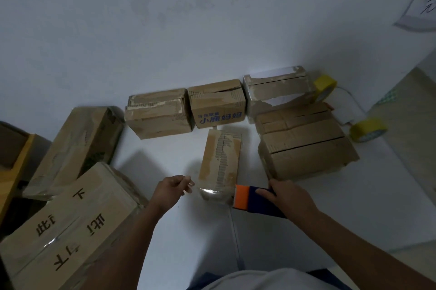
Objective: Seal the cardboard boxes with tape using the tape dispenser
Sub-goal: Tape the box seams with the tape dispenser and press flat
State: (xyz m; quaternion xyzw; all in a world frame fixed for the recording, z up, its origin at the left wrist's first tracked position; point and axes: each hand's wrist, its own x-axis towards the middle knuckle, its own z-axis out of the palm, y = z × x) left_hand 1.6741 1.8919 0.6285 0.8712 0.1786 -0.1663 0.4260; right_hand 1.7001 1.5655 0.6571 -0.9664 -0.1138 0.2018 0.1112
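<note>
At the near left, our left hand point(173, 187) hovers just beside the small upright box point(220, 164), its grip loosely curled and holding nothing we can make out. That box stands on the white floor point(165, 42), glossy tape already across its near end. To the right, our right hand point(286, 196) grips the orange-and-blue tape dispenser point(250, 199) against the box's near corner. We judge the strip is being finished; next comes cutting it and pressing it flat.

Both bare forearms extended forward, low. Left hand point(173, 187) hovers free, fingers loosely curled, thumb near fingertips. Right hand point(286, 196) clenched around handle, knuckles up.
</note>
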